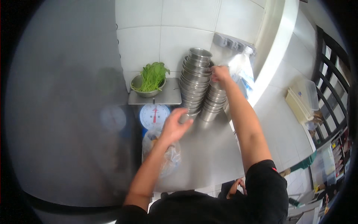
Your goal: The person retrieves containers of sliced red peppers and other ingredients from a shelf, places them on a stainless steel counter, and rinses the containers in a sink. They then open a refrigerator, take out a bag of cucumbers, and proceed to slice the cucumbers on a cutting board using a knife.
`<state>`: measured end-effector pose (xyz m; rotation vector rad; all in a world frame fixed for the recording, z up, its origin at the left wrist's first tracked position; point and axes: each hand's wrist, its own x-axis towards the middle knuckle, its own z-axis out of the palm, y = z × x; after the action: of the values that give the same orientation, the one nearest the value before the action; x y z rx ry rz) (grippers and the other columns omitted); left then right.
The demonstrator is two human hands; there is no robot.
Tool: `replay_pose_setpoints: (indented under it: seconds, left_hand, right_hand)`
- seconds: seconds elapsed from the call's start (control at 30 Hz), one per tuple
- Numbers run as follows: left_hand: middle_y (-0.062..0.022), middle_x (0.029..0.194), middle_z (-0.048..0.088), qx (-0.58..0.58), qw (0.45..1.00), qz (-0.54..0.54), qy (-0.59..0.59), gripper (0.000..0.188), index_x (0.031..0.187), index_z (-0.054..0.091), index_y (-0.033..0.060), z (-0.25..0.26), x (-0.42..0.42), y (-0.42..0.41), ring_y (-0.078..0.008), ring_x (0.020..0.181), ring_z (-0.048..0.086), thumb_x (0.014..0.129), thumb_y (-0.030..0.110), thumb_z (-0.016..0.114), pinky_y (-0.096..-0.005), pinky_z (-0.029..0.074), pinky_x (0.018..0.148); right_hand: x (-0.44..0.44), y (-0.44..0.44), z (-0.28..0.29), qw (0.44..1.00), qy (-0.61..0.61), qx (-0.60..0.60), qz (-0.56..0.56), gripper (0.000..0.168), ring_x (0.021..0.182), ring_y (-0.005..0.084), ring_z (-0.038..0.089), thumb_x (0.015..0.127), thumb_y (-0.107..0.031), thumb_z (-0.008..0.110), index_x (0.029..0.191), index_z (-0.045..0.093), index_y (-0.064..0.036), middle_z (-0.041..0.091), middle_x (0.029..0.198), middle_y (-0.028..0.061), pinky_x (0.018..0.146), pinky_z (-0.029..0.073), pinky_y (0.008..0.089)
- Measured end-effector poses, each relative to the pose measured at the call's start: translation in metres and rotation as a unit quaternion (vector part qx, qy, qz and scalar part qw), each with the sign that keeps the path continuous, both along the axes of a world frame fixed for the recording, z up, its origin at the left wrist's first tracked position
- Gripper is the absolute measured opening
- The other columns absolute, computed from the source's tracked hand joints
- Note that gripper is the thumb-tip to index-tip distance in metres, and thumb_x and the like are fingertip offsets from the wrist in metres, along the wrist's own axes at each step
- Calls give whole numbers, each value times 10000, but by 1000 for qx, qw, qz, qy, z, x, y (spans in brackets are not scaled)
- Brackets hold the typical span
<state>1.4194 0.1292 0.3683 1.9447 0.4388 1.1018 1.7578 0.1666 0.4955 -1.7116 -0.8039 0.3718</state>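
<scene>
Fingers apart and holding nothing, my left hand (176, 124) hovers before the foot of a tall stack of stainless-steel cups (193, 84). My right hand (221, 74) reaches to the top of a second, shorter stack of steel cups (214, 102), close against the tall one. Its fingers are bent at the upper rim there; the hand itself hides whether they grip a cup. Both stacks stand upright on a stainless-steel table (207, 151). A clear plastic bag (173, 158) with blurred contents lies under my left forearm.
A dial kitchen scale (154, 116) carries a metal bowl (149, 93) of leafy greens (153, 75). A grey metal surface (70, 98) rises at the left. A plastic bottle (243, 70) is beside the white-tiled wall (187, 42). Another person's hand (237, 187) shows below the table edge.
</scene>
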Motion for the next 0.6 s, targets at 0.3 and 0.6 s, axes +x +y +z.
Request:
replay_pose_setpoints:
  seconds: [0.3,0.6]
  left_hand:
    - [-241,1326,627,53,970,204,120,825,1359,549,-54,95,136,153,-343,1242,608,733,379,870,-406,453,1085]
    - [-202,1378,581,-75,997,-28,4,1051,1414,475,-21,92,184,199,-319,1303,541,559,301,995,-425,407,1127]
  right_hand:
    - [50,57,14,989,-111,-102,-6,273,594,250,644,856,-195,650,777,684,63,680,759,156,528,549,377]
    - [99,102,15,941,-280,-183,51,235,604,314,723,807,-90,580,692,700,77,692,647,214,613,581,428]
